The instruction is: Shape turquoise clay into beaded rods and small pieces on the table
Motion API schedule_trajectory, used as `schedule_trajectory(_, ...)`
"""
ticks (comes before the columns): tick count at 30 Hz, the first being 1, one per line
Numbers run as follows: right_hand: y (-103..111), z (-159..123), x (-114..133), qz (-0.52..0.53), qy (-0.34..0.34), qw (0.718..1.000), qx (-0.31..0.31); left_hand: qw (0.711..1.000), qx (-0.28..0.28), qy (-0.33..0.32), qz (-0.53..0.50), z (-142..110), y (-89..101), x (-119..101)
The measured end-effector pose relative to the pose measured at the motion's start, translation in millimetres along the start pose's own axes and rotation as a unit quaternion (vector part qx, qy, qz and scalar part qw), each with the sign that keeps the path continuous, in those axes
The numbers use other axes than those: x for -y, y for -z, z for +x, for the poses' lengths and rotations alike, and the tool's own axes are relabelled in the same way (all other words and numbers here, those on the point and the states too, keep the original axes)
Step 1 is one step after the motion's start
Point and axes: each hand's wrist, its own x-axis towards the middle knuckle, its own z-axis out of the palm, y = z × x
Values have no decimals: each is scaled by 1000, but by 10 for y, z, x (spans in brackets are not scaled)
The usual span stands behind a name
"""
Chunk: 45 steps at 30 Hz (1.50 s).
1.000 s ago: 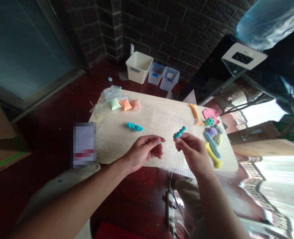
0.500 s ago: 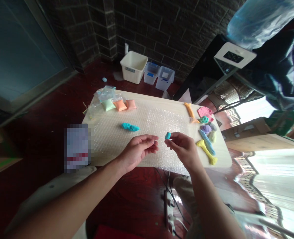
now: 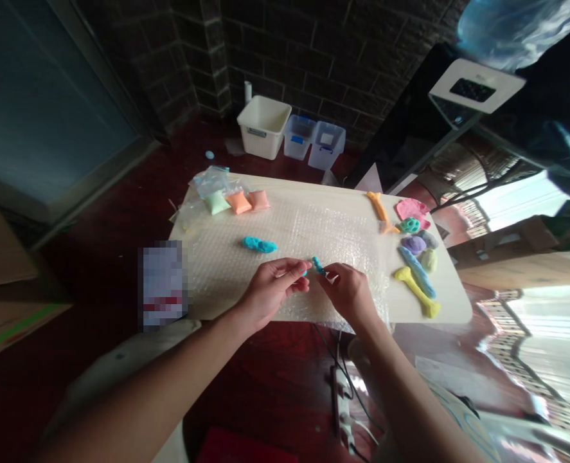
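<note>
My right hand (image 3: 348, 290) pinches a small strip of blue modelling clay (image 3: 318, 265), which sticks out from its fingertips toward my left hand (image 3: 277, 283). A bit of the same blue clay shows between the left thumb and fingers, which are closed on it. Both hands are just above the bubble wrap (image 3: 217, 270), their fingertips close together. On the wrap, left of and beyond my left hand, lies a twisted blue clay lump (image 3: 259, 245). How the two small pieces of clay are shaped inside my fingers is hidden.
Shaped clay pieces lie at the table's right, among them a yellow bone (image 3: 417, 292), an orange bone (image 3: 378, 209) and a purple lump (image 3: 414, 245). Clay packets (image 3: 239, 202) lie at the back left. Storage bins (image 3: 264, 128) stand on the floor behind the table.
My hands have come closer together. A bit of blue clay now shows in my left fingers, where none showed before. The clay in my right hand looks longer and thinner. The view has shifted slightly.
</note>
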Motion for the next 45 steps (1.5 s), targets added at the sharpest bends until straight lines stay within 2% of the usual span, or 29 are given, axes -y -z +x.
schedule_trajectory(5, 88, -54, 145, -19, 2, 998, -53, 1000, -12, 4, -27, 29, 24, 4)
schedule_trajectory(7, 189, -88, 296, 53, 10, 997, -63, 999, -21, 1, -43, 39, 35, -12)
schedule_trajectory(10, 293, -132, 517, 210, 39, 977, -22, 998, -16, 6, -62, 54, 49, -30)
schedule_trajectory(13, 296, -147, 627, 252, 93, 963, -6, 998, -6, 16, -60, 54, 53, -35)
schedule_trajectory(16, 267, -143, 624, 241, 110, 964, -25, 999, 5, 19, -41, 32, 42, -39)
schedule_trajectory(24, 315, -130, 568, 257, 87, 961, -50, 999, 38, 22, -4, -25, -18, -85)
schedule_trajectory(27, 327, -127, 570, 279, 89, 955, -45, 999, 32, 6, 5, -27, -24, -91)
schedule_trajectory(36, 325, -183, 572, 218, 156, 961, -71, 999, 31, -2, 18, -32, 16, -91)
schedule_trajectory(42, 304, -204, 578, 288, 70, 952, -72, 997, 62, -7, -34, -31, -30, -126)
schedule_trajectory(45, 290, -198, 552, 298, 67, 951, -55, 998, 53, -20, -33, -22, -23, -117)
